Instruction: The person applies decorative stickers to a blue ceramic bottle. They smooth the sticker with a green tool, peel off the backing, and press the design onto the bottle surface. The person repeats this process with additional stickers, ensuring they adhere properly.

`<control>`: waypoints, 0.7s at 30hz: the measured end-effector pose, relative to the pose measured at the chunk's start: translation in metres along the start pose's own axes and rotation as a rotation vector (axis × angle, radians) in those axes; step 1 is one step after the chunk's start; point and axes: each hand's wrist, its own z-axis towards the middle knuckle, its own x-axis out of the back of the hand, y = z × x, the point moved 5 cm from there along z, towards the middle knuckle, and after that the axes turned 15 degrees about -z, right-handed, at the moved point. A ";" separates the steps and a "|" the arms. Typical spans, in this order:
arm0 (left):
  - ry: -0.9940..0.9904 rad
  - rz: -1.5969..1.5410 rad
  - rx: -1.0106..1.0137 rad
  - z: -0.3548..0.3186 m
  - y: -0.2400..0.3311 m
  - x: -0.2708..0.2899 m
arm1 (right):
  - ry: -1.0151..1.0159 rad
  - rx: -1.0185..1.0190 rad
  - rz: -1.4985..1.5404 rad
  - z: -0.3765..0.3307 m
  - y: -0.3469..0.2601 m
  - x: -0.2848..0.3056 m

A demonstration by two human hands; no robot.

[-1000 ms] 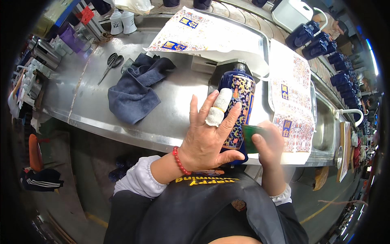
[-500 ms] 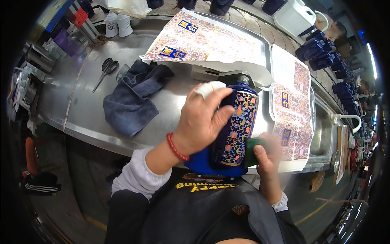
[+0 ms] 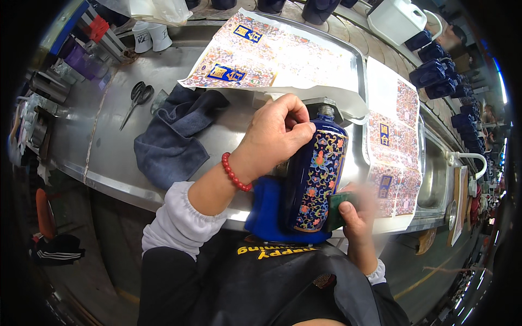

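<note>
Over on the left of the steel bench (image 3: 103,157) there's a pair of scissors (image 3: 137,96) and a crumpled grey cloth (image 3: 174,138), both well clear of the work. The person's left hand (image 3: 277,133) is wrapped snugly around the upper part of the blue bottle (image 3: 315,174), fingers curled right up by the neck. The bottle lies tilted on a blue pad (image 3: 266,209) at the bench's near edge. The right hand (image 3: 356,212) is closed on a small dark green block (image 3: 338,209), pressed to the bottle's patterned side; it's blurry. Probably smoothing a decal, so best to keep the bottle pinned and rub evenly outward. Printed sheets (image 3: 389,157) sit to the right.
</note>
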 end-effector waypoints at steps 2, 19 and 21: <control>0.002 -0.006 0.007 0.001 0.001 0.000 | -0.004 -0.003 -0.007 0.001 0.001 0.001; 0.039 0.074 -0.023 0.009 0.006 0.000 | -0.004 -0.018 0.007 0.001 0.006 0.000; 0.040 0.069 -0.017 0.009 0.007 0.000 | -0.010 -0.016 -0.003 0.001 0.006 0.000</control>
